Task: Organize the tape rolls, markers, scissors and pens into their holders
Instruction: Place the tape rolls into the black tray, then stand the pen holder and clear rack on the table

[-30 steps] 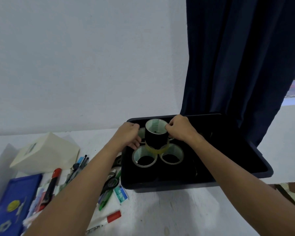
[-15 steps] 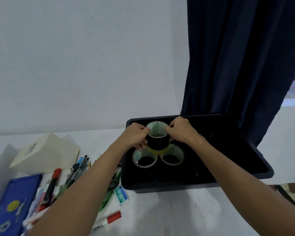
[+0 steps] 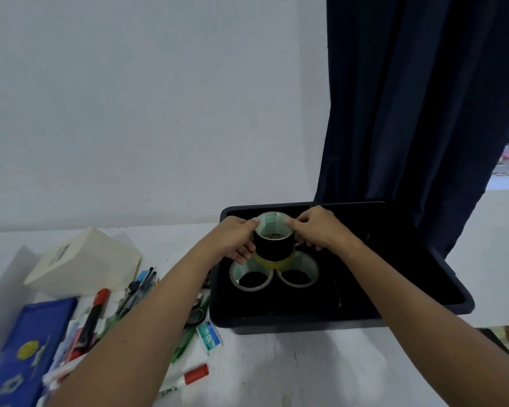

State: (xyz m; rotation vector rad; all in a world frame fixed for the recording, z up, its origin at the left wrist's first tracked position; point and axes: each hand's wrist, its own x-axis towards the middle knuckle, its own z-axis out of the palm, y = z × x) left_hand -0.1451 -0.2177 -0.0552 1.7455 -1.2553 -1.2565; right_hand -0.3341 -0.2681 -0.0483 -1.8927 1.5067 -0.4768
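A black tape roll [image 3: 274,248] stands stacked on a yellowish roll [image 3: 272,263] inside the black bin [image 3: 423,292]. My left hand [image 3: 232,240] grips the black roll's left side and my right hand [image 3: 318,229] grips its right side. Two clear tape rolls lie flat in the bin below, one on the left [image 3: 250,276] and one on the right [image 3: 299,272]. On the white table to the left lie a red-capped black marker [image 3: 94,311], several pens [image 3: 138,286], scissors [image 3: 196,314], a green pen [image 3: 185,340] and a red-capped white marker [image 3: 185,378].
A cream box [image 3: 83,261] stands at the left rear of the table. A blue case [image 3: 21,351] lies at the front left. A small staples box [image 3: 208,336] sits by the bin's front corner. A dark curtain [image 3: 409,113] hangs behind the bin.
My left hand has closed in from the lower left onto the side of the black roll. My right hand has stayed on the roll's right side.
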